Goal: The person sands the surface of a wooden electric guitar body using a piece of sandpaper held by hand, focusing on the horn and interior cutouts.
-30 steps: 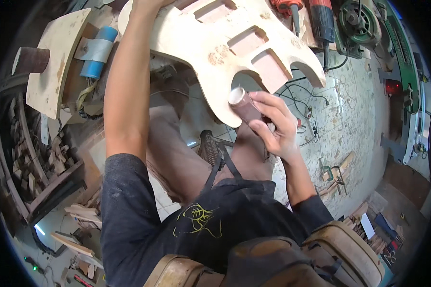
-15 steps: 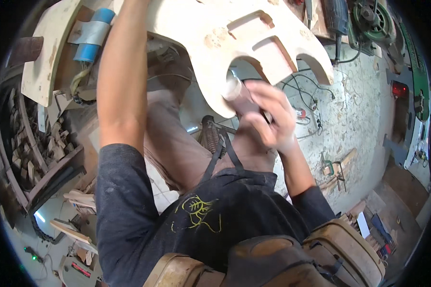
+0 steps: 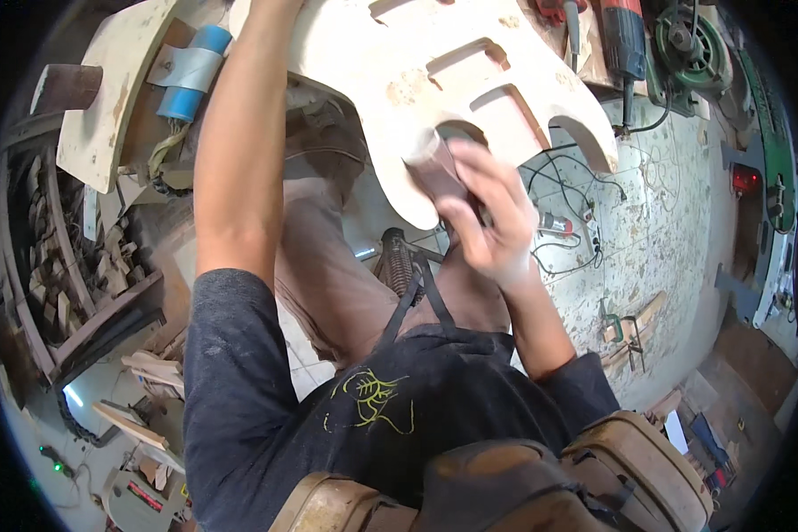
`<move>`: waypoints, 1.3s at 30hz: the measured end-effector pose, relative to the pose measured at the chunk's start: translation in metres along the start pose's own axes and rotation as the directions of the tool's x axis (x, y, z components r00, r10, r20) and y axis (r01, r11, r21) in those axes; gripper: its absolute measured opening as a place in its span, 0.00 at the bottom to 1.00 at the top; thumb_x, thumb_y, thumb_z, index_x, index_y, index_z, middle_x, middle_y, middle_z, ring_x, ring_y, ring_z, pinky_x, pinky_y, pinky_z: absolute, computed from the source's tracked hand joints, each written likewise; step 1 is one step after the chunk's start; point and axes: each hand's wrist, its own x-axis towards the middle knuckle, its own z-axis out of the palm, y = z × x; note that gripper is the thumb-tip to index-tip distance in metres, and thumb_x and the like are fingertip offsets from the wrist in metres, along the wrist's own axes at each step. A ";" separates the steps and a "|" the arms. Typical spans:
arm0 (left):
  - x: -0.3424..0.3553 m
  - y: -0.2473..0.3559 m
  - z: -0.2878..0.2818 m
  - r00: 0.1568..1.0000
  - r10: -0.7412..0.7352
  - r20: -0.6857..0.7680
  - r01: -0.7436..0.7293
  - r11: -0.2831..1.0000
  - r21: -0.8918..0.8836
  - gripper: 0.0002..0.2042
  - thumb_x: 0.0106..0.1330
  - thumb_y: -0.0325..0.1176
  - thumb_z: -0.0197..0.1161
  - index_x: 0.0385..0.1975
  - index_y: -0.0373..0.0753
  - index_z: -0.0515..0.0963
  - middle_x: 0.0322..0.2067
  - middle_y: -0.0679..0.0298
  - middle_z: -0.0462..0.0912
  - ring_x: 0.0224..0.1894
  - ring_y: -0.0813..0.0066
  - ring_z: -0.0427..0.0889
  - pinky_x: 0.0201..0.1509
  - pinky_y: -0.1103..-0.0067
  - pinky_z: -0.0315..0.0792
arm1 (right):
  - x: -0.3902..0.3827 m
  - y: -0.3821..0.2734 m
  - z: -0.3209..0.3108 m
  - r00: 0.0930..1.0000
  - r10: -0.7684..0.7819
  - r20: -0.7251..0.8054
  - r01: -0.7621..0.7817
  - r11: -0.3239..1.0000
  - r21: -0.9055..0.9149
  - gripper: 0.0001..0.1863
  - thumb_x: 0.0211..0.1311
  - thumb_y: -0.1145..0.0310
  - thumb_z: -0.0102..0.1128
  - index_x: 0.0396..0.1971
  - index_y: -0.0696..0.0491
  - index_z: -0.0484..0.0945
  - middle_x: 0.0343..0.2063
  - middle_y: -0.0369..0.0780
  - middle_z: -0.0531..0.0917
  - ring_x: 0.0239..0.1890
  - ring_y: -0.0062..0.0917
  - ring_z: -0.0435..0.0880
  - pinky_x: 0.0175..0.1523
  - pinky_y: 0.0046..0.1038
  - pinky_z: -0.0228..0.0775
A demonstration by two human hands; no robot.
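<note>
"What is the right hand [image 3: 496, 213] doing?"

"Its thumb and fingers pinch a brown cylinder [image 3: 436, 170] with a pale end."

"Where does the cylinder sit?"

"Just left of that hand, at the curved horn of the pale wooden body [image 3: 372, 75]. Blur hides whether the two touch. The body spreads above and to the left of the hand, with cutout pockets in it."

"And the left hand?"

"Past the upper edge, so I can't tell its state. Its forearm [image 3: 239, 151] passes in front of the body's left side."

"Any writing about?"

"Below and left of the right hand, the dark shirt [image 3: 239, 355] bears a yellow line drawing [image 3: 372, 399], leaf-like, with loose curves."

"Labels?"

"A grey machine [image 3: 129, 505], far below the left forearm, has a red strip [image 3: 144, 496] with markings too small to make out. Above and right of the right hand lies a red and dark power tool [image 3: 625, 44]; I can't read any lettering on it."

"And beside the left forearm?"

"On its left, a blue cylinder [image 3: 183, 105] wrapped with a pale band [image 3: 186, 69]."
</note>
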 end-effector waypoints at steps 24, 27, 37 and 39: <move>0.001 -0.001 0.004 0.998 0.053 -0.024 -0.053 0.999 -0.004 0.34 0.52 0.59 0.75 0.50 0.36 0.82 0.49 0.46 0.83 0.56 0.48 0.80 0.63 0.63 0.72 | 0.005 -0.031 0.013 0.989 0.109 -0.096 -0.128 0.966 -0.222 0.15 0.60 0.75 0.71 0.46 0.63 0.82 0.50 0.49 0.84 0.51 0.42 0.87 0.55 0.34 0.79; 0.000 -0.015 0.019 0.962 0.185 -0.203 -0.181 0.983 0.040 0.35 0.50 0.59 0.76 0.49 0.35 0.82 0.47 0.46 0.84 0.54 0.48 0.81 0.62 0.63 0.73 | 0.016 -0.022 0.013 0.991 0.122 -0.060 -0.132 0.965 -0.226 0.15 0.60 0.75 0.71 0.46 0.62 0.82 0.51 0.48 0.84 0.48 0.42 0.87 0.52 0.34 0.79; 0.007 0.010 -0.001 0.998 0.060 -0.009 -0.060 0.994 -0.094 0.34 0.50 0.57 0.77 0.50 0.36 0.82 0.48 0.45 0.84 0.55 0.47 0.80 0.63 0.62 0.73 | 0.049 -0.030 0.021 0.982 0.063 -0.179 -0.123 0.929 -0.348 0.15 0.61 0.73 0.71 0.47 0.62 0.83 0.48 0.50 0.85 0.48 0.42 0.88 0.52 0.35 0.81; -0.001 0.005 0.001 0.999 0.030 -0.036 -0.032 0.999 -0.039 0.34 0.50 0.57 0.77 0.49 0.35 0.82 0.48 0.45 0.84 0.54 0.47 0.81 0.62 0.61 0.74 | 0.010 -0.027 0.023 0.980 0.093 -0.176 -0.143 0.944 -0.296 0.14 0.61 0.74 0.71 0.46 0.62 0.83 0.48 0.48 0.85 0.46 0.43 0.88 0.50 0.34 0.80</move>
